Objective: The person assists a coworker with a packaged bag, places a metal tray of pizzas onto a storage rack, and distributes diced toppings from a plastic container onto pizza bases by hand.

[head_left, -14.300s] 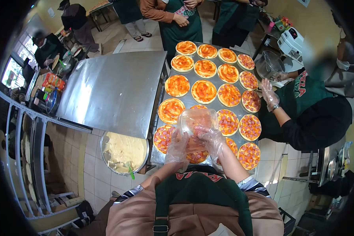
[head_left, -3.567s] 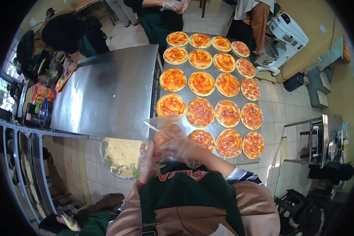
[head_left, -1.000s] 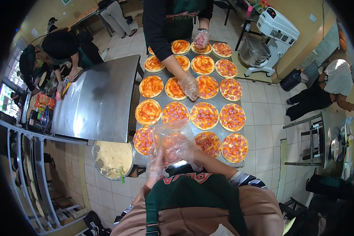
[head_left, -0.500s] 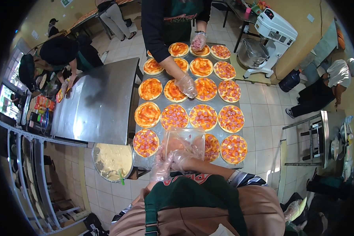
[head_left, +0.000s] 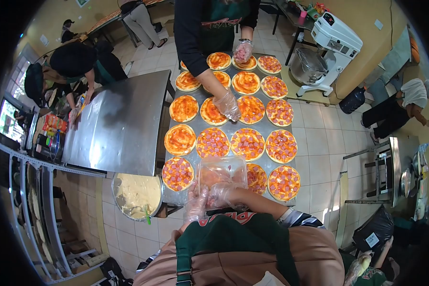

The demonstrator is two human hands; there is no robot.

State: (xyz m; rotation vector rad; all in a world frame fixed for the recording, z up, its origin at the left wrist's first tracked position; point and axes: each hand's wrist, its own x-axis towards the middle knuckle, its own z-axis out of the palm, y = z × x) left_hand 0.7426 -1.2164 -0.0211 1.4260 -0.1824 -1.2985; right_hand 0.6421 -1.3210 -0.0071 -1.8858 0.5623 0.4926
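Observation:
Both my hands wear clear plastic gloves and are at the near side of a see-through plastic container (head_left: 229, 164). My left hand (head_left: 195, 204) is closed on its near left corner. My right hand (head_left: 222, 194) is closed at the near edge, its fingers partly hidden by the plastic and glare. Some pinkish bits show inside the container. It overlaps a ham-topped pizza (head_left: 256, 179) in this view. Left of it is another pizza with ham cubes (head_left: 178, 174); beyond it lie more, some with ham and others with only sauce (head_left: 180, 139).
Across the metal table (head_left: 209, 189), a co-worker's gloved hand (head_left: 227, 106) is over a pizza; the other hand (head_left: 243, 51) holds ham cubes. A bowl of dough (head_left: 138, 194) sits at lower left, beside a steel table (head_left: 114, 133). A mixer (head_left: 336, 40) stands back right.
My container is tilted slightly differently, with my hands still at it. The co-worker's hands have barely moved. A person carrying a black bag has come into view at lower right.

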